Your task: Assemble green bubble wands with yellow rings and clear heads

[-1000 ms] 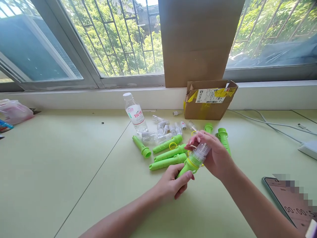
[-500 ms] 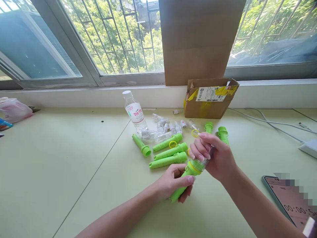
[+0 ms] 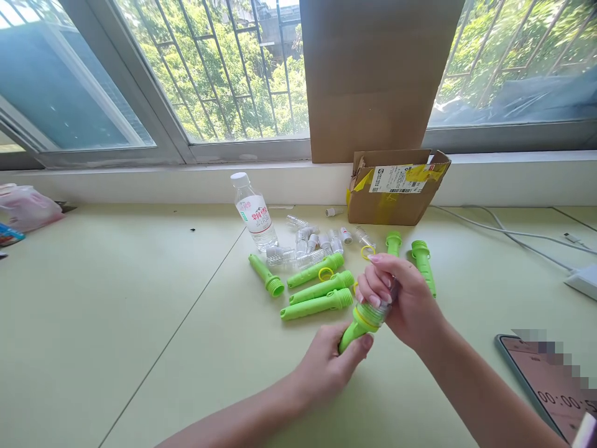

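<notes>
My left hand (image 3: 333,364) is wrapped round a green plastic tube (image 3: 358,328) with a yellow ring near its top. At the tube's upper end, my right hand (image 3: 403,292) grips a clear ribbed cap (image 3: 380,311), largely hidden by the fingers. The cap sits on the tube's neck above the yellow ring. Left of the hands lie several loose green tubes (image 3: 317,305) with threaded ends. A yellow ring (image 3: 325,274) rests across one of them. Just past my right fingertips is another yellow ring (image 3: 367,252).
Several clear caps (image 3: 310,256) lie heaped behind the green tubes. A water bottle (image 3: 254,214) stands at their left. By the window sill is an opened cardboard box (image 3: 387,205). A phone (image 3: 541,386) lies at right, with a white adapter (image 3: 583,283) and cables (image 3: 513,233) beyond.
My left hand has shifted its hold on the tube, now covering the tube's lower end. My right hand stays on the cap, its fingers slightly moved.
</notes>
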`<state>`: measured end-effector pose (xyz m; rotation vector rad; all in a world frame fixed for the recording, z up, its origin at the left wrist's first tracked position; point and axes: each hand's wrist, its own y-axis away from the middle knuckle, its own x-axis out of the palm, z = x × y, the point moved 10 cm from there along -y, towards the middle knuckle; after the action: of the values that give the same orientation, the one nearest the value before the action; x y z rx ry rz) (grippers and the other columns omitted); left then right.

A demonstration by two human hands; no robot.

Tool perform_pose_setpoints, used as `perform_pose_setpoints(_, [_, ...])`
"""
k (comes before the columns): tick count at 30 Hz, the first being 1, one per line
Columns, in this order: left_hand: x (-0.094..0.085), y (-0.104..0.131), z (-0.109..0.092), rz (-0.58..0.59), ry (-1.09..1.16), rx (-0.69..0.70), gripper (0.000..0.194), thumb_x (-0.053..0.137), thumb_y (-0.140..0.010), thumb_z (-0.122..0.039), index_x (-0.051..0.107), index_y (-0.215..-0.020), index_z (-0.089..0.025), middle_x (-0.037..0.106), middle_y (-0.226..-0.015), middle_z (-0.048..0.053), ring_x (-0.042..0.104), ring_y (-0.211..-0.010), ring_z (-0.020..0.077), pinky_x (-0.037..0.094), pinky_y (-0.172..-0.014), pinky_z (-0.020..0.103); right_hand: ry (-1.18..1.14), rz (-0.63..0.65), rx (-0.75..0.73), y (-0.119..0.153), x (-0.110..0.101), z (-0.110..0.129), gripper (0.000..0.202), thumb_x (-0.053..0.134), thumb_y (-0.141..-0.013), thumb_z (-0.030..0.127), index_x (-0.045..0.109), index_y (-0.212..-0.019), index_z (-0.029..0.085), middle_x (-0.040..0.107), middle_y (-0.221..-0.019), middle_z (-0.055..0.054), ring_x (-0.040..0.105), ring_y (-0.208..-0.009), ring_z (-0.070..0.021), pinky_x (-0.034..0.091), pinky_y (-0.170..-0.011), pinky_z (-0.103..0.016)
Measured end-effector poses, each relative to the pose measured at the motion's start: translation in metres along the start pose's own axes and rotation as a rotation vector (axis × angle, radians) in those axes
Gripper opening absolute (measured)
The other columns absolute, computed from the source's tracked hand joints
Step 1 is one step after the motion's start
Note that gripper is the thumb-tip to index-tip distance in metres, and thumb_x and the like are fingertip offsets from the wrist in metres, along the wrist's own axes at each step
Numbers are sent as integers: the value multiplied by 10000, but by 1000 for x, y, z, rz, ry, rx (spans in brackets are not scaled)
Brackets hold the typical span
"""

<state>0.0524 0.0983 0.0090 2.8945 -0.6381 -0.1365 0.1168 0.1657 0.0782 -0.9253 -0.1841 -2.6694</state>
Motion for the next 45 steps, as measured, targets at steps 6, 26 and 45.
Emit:
perform_pose_setpoints(6, [5, 0, 7, 120, 40, -98, 338, 540, -838, -477, 531, -744, -152, 434, -502, -54, 384, -402, 69, 309, -406, 200, -5, 86, -55, 4, 10, 6, 401, 579, -803, 218, 408, -441, 196, 378, -361, 54, 397, -363, -103, 393, -483, -280])
perform_pose_setpoints(26, [-6, -4, -3, 27, -98, 27, 296, 525, -814, -254, 371, -573, -175, 335, -519, -61, 287, -469, 57, 234, -452, 215, 111, -21, -172, 15, 16, 13, 408, 598, -829, 236, 412, -468, 197, 415, -383, 51, 424, -383, -111, 399, -501, -288])
perform_pose_setpoints(45, [-23, -7, 2, -269, -372, -8, 296, 500, -763, -217, 282, -564, -197, 287, -510, -62, 227, -494, 75, 188, -451, 238, 6, -266, -154, 6, -19, 10, 389, 609, -778, 216, 407, -446, 201, 378, -365, 60, 408, -359, -104, 417, -472, -290])
